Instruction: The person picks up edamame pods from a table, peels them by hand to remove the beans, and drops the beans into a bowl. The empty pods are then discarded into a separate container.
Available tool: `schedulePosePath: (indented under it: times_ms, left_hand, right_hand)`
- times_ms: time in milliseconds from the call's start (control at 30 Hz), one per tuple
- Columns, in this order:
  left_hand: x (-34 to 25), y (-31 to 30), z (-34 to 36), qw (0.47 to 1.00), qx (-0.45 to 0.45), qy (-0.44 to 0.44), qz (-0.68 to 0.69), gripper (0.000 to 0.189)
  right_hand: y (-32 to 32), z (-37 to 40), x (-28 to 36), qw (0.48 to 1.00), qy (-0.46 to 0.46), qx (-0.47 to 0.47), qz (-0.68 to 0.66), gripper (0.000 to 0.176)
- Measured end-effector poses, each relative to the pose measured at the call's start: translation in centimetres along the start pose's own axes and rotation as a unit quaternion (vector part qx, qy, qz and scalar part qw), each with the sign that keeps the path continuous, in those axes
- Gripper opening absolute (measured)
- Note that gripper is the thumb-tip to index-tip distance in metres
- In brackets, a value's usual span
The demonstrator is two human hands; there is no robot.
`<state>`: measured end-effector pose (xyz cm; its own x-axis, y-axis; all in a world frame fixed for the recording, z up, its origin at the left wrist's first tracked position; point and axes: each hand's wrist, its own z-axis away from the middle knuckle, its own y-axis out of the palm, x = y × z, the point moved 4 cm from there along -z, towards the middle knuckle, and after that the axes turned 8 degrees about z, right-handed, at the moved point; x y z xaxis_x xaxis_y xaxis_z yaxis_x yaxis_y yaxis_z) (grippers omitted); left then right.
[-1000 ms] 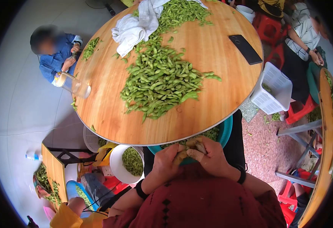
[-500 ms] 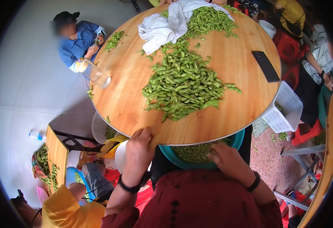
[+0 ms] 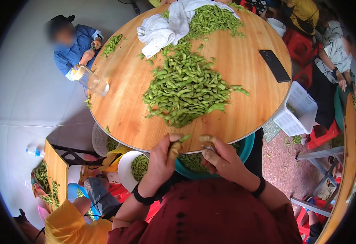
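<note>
At the near edge of the round wooden table, my left hand (image 3: pixel 166 152) pinches a green edamame pod (image 3: pixel 185 138) between thumb and fingers. My right hand (image 3: pixel 222 158) is just to its right, its fingers closed, with a small greyish thing at the fingertips that I cannot make out. Pale coverings show on some fingertips of both hands. A large pile of edamame pods (image 3: pixel 186 87) lies in front of my hands. Beneath the table edge, a teal basin (image 3: pixel 248 149) holds green contents and is partly hidden by my hands and the table.
On the round table (image 3: pixel 251 110) are a white cloth (image 3: pixel 161 34), a black phone (image 3: pixel 274 66) and a clear pitcher (image 3: pixel 94 82). A white bucket (image 3: pixel 125 173) stands at left, a white basket (image 3: pixel 298 112) at right. A person in blue (image 3: pixel 78 46) sits across; others sit around.
My left hand has come off the table edge and now holds a pod. My right hand has risen from the basin toward it. The whole view has shifted slightly.
</note>
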<state>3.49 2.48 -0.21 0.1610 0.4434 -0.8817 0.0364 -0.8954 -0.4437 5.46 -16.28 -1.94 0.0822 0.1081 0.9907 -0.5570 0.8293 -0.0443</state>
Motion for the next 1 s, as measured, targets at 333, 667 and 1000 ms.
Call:
schedulePosePath:
  times_ms: [333, 667, 1000]
  left_hand:
    - [-1.5, 3.8, 1.2, 0.963, -0.026, 0.211, -0.165, 0.03]
    - [-0.9, 3.9, 1.0, 0.996, 0.021, 0.065, 0.063, 0.033]
    - [-1.9, 4.2, 1.3, 0.984, 0.036, 0.172, -0.024, 0.035]
  right_hand:
    - [-0.5, 0.3, -1.5, 0.991, 0.047, 0.015, -0.126, 0.02]
    - [-0.2, 1.3, -1.5, 0.991, 0.037, 0.016, -0.124, 0.023]
    - [-0.3, 2.0, -1.4, 0.994, -0.014, 0.028, -0.108, 0.021]
